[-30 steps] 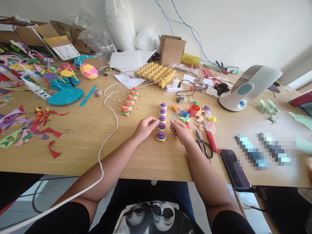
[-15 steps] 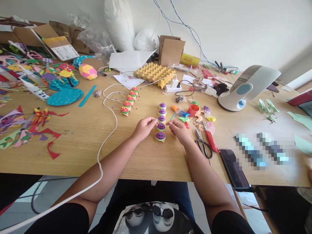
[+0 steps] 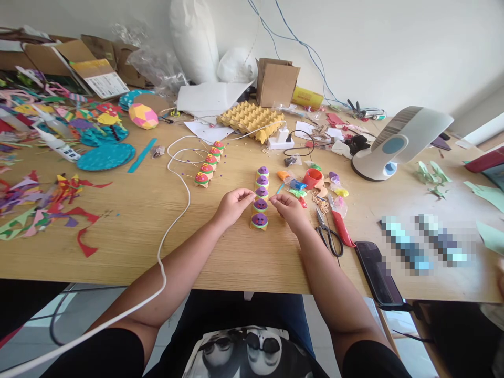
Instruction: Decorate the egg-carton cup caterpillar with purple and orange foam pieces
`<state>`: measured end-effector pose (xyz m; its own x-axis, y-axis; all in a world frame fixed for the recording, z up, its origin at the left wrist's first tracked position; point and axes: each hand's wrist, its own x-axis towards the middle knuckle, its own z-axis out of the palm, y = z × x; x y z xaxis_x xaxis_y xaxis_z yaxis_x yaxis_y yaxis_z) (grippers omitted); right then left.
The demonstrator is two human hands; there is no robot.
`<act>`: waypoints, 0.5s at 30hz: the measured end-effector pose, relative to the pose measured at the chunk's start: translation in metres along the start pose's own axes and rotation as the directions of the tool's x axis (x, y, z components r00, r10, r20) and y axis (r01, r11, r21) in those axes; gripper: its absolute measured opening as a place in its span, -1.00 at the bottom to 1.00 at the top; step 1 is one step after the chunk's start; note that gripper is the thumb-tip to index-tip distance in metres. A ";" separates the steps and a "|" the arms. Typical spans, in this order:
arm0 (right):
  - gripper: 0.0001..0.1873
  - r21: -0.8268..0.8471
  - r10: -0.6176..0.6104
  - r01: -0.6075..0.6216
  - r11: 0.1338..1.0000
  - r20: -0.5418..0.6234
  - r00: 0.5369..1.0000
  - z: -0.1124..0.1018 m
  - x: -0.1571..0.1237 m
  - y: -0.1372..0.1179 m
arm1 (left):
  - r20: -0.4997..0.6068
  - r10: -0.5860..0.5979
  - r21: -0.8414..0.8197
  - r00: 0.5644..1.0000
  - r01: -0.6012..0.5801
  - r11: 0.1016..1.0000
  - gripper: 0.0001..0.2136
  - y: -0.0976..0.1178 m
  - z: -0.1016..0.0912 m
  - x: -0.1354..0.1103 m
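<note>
A row of egg-carton cups topped with purple clay domes, with small faces and green rims, stands on the table in front of me. My left hand is at the row's left side, thumb and fingertips pinched together close to the middle cups. On the other side my right hand has its fingers curled in a pinch near the same cups. Whatever lies between either set of fingertips is too small to make out. Further left and back stands a similar row with red clay domes and thin sticks poking out sideways.
Scissors, a red-handled knife and a phone lie right of my hands. Bagged coloured clay sits beyond them. A white cable crosses the left side. A yellow egg tray and fan stand farther back.
</note>
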<state>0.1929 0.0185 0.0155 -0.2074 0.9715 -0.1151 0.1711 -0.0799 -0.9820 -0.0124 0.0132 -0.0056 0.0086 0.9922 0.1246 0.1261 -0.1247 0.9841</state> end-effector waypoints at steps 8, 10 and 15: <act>-0.62 0.056 -0.035 0.035 0.998 -0.012 0.999 0.000 0.001 0.001 | -0.013 0.003 -0.004 1.000 -0.003 1.000 -0.66 -0.003 0.000 0.001; -0.61 0.064 -0.032 0.033 0.997 -0.024 0.999 0.001 0.001 0.000 | -0.010 -0.002 -0.007 1.000 0.002 1.000 -0.66 -0.002 0.000 0.000; -0.56 0.097 -0.019 0.023 0.995 -0.040 0.999 0.001 0.002 0.001 | -0.014 -0.004 -0.007 1.000 0.004 1.000 -0.68 -0.002 0.000 0.000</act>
<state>0.1917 0.0204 0.0145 -0.1716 0.9811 -0.0898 0.0721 -0.0785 -0.9943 -0.0126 0.0133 -0.0075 -0.0060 0.9925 0.1225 0.1194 -0.1209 0.9855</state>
